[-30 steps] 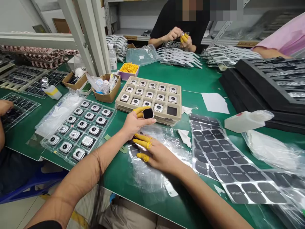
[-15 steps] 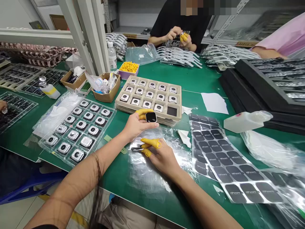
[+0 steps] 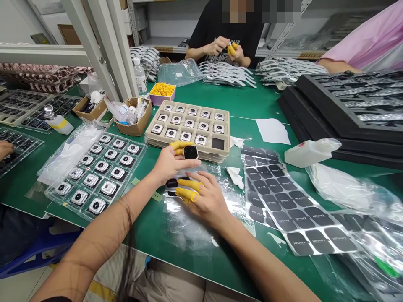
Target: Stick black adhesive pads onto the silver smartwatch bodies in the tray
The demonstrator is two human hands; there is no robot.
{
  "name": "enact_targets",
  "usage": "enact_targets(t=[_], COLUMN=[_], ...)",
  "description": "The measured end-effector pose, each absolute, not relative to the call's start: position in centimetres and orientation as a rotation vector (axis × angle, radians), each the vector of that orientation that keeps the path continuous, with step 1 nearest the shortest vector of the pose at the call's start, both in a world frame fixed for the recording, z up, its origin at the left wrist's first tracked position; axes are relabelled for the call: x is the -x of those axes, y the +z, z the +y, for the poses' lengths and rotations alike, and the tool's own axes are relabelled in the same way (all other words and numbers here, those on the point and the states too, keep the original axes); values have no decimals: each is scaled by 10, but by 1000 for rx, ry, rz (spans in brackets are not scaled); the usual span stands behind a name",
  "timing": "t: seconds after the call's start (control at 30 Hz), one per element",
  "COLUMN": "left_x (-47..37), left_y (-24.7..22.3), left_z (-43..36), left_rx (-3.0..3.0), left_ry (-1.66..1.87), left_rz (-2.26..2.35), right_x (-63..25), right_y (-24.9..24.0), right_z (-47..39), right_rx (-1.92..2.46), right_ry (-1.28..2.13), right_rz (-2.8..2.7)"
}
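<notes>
My left hand (image 3: 166, 164) has yellow finger covers and pinches a small square watch body (image 3: 190, 152) by its edges, black screen facing me, just before the beige tray (image 3: 201, 150). My right hand (image 3: 206, 197) reaches low over a layer of clear plastic film (image 3: 185, 228), its yellow-covered fingers slightly apart. At these fingertips lie small dark flat pieces (image 3: 172, 183), partly covered by the hand. Rows of similar watch bodies, backs up, fill most of the beige tray; its front right pocket holds none. More sit in a clear tray (image 3: 121, 188) on the left.
Sheets of dark square stickers (image 3: 291, 209) and a white bottle (image 3: 311, 152) are on the right, before black foam trays (image 3: 317, 126). Cardboard boxes (image 3: 134, 126) and a metal post (image 3: 110, 50) stand back left. Across the table sits a person (image 3: 226, 37).
My right hand has turned palm down and lowered toward the film; the thin piece at its fingers no longer shows edge-on, and dark pieces are visible there. My left hand still holds the watch body.
</notes>
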State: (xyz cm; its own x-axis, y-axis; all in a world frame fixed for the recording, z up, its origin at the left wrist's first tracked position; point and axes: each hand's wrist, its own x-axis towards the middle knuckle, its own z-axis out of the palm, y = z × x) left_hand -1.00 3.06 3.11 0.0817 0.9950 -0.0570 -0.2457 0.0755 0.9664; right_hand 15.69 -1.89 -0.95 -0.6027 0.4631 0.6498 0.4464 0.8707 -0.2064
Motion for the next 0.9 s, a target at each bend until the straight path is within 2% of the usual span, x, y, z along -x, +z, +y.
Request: enact_targets(t=[0.1,0.2,0.3,0.37,0.5,0.63,0.73,0.9], left_x=[8,-3,-17,-24,-27,-25,-26,-29], left_y=[32,20,2,-7,-11,-5,-1,0], left_z=[27,23,17,13,8,6,6,5], left_rx=[-1030,-897,-844,-957,-1266,-1440,-1468,-1479], left_ry=[1236,1209,1111,1051,874,748,706,740], left_rz=[1031,1026,1015,1022,1063,1160,1198,1201], right_x=[-150,-151,-170,-192,-225,-233,-230,-219], right_y=[-11,-12,4,23,43,25,11,4], right_z=[-15,-22,-34,-36,-15,9,10,0], right_rx=[895,1001,852,775,1117,1219,1243,1254], right_ry=[-64,75,394,757,1155,1421,1512,1454], right_rz=[-2400,-2436,-2419,-2319,-1832,-1409,-1255,-1086])
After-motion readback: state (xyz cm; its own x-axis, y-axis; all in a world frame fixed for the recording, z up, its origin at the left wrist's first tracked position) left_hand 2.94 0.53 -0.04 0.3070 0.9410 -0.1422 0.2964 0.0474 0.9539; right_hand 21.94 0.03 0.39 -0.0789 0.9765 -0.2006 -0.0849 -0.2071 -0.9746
